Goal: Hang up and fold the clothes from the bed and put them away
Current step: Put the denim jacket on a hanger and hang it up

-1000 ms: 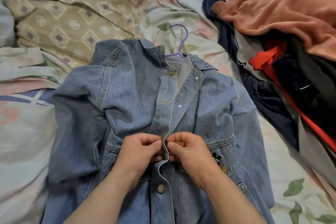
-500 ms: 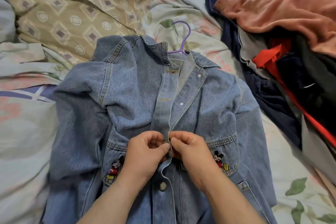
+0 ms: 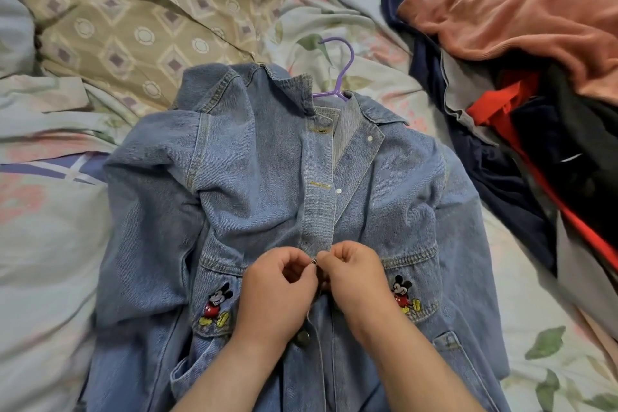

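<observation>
The denim jacket (image 3: 261,177), laid front-up on the bed (image 3: 50,261) with a purple hanger (image 3: 341,77) in its collar, is being buttoned at chest height. Its two placket edges are pinched together between the curled fingers of the left hand (image 3: 277,291) and the right hand (image 3: 354,281), which touch. Next, this fastening is judged to need pushing through, after which the two open buttonholes (image 3: 320,184) above would be closed

Left hand (image 3: 279,291), right hand (image 3: 356,278), both curled

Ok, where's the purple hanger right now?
Head view, upper centre: the purple hanger sits inside the denim jacket, its hook poking out past the collar, left of the clothes pile.
</observation>
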`<state>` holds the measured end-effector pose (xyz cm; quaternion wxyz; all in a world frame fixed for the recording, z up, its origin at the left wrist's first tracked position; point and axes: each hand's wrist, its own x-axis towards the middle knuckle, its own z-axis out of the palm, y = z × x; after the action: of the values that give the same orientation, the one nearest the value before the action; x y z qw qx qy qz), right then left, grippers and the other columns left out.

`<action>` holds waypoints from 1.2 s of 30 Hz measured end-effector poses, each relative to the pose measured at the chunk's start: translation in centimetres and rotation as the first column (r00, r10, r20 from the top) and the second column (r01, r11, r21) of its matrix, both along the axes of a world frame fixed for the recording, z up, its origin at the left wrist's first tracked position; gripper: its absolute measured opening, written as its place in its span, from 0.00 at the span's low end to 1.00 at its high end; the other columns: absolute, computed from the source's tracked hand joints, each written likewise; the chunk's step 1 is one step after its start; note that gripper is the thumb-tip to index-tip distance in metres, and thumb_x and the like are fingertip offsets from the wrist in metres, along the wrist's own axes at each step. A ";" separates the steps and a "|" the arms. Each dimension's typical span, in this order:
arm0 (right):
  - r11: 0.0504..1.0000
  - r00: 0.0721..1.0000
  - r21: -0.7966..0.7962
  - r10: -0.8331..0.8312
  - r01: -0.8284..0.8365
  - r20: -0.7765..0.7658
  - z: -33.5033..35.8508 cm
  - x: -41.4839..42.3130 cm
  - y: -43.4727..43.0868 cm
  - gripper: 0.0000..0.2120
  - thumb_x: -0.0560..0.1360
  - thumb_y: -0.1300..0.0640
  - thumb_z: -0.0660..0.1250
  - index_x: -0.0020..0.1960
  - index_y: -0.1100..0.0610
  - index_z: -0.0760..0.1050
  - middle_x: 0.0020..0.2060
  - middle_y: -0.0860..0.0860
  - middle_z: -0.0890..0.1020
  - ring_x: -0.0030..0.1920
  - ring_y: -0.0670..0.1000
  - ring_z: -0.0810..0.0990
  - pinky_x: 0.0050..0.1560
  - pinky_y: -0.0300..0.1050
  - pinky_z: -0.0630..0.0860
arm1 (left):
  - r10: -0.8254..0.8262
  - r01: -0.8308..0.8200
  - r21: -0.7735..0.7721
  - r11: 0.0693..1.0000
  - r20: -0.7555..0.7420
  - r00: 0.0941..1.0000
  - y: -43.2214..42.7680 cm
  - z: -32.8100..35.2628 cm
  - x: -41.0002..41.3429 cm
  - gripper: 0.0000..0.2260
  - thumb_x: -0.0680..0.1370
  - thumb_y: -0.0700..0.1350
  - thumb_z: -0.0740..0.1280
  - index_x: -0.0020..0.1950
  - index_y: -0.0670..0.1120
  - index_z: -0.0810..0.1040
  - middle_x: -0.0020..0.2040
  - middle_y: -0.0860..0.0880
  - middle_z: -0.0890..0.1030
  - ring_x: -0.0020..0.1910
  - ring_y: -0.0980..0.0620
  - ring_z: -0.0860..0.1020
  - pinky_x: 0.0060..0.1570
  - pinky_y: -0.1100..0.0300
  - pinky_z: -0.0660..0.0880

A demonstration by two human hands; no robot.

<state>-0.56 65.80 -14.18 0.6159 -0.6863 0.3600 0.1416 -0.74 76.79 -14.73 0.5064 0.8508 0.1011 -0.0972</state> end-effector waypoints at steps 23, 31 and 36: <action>0.928 0.961 0.371 0.123 -0.024 -0.247 0.4 1.9 -0.5 0.11 0.77 0.74 0.61 0.43 0.60 0.71 0.32 0.58 0.78 0.26 0.48 0.77 0.27 0.42 0.79 | 0.217 -0.382 -0.368 0.848 -0.416 0.883 0.1 -1.2 1.2 0.13 0.71 0.25 0.62 0.38 0.43 0.76 0.30 0.47 0.76 0.29 0.51 0.73 0.30 0.59 0.71; 0.977 0.975 0.163 0.164 -0.138 -0.153 0.1 1.4 -0.1 0.12 0.76 0.65 0.71 0.38 0.57 0.71 0.29 0.55 0.76 0.25 0.48 0.76 0.29 0.47 0.80 | 0.142 -0.424 -0.506 0.751 -0.503 0.853 0.7 -1.2 1.1 0.14 0.74 0.26 0.62 0.38 0.43 0.75 0.28 0.44 0.76 0.24 0.52 0.75 0.26 0.59 0.75; 0.965 0.978 0.236 0.148 -0.111 -0.144 0.1 1.2 -0.4 0.08 0.76 0.66 0.71 0.41 0.60 0.74 0.33 0.58 0.80 0.31 0.53 0.81 0.34 0.48 0.81 | 0.116 -0.385 -0.494 0.779 -0.490 0.864 0.6 -1.4 1.5 0.13 0.72 0.24 0.62 0.41 0.42 0.74 0.28 0.47 0.78 0.24 0.54 0.75 0.25 0.63 0.74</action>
<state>0.61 65.39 -14.09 0.6487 -0.6199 0.3440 0.2767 0.72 77.43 -16.15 0.7127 0.5911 0.2921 -0.2395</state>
